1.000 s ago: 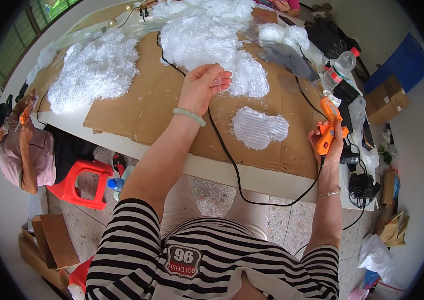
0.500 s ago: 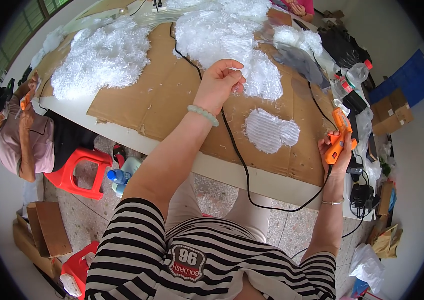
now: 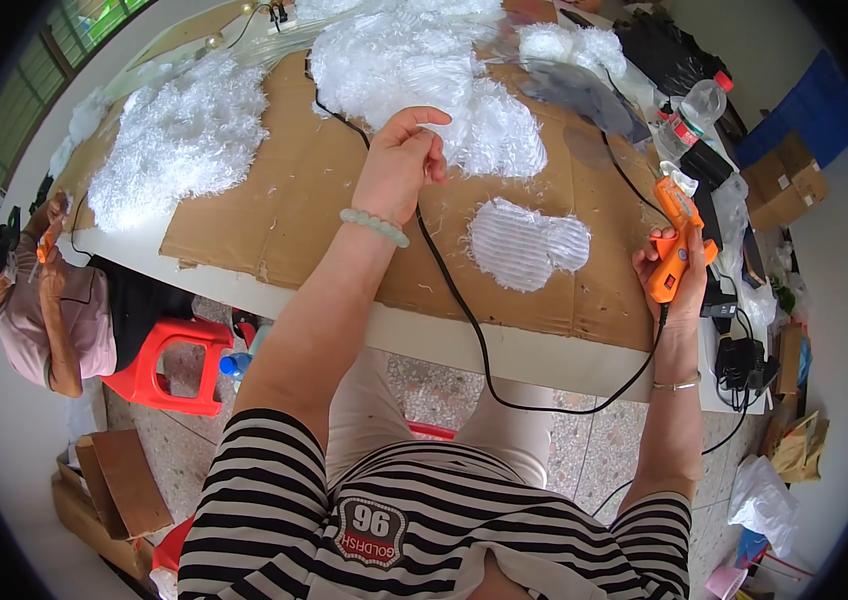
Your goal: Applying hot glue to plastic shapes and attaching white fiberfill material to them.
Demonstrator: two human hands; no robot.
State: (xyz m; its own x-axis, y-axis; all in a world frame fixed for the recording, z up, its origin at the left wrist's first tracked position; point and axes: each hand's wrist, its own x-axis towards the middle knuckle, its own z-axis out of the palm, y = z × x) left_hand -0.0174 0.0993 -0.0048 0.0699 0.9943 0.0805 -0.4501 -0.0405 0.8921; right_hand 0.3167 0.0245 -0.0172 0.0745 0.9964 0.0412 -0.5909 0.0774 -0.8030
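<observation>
My left hand is raised over the cardboard beside a big pile of white shiny fringe pieces. Its fingers are curled in and the index finger reaches forward; anything pinched there is too small to make out. In my right hand, at the table's right side, is an orange glue gun, its nozzle end pointing away from me. A black cable runs from its handle in a loop across the cardboard. Between my hands a ribbed white fringe piece lies flat, apart from both.
A second white pile lies at the left on the cardboard sheet. At the right edge are a clear bottle and black adapters. A co-worker with an orange tool is at the left, near a red stool.
The whole view has shifted slightly, moving the table things leftward. My left hand stays raised with its fingers curled. My right hand keeps hold of the glue gun.
</observation>
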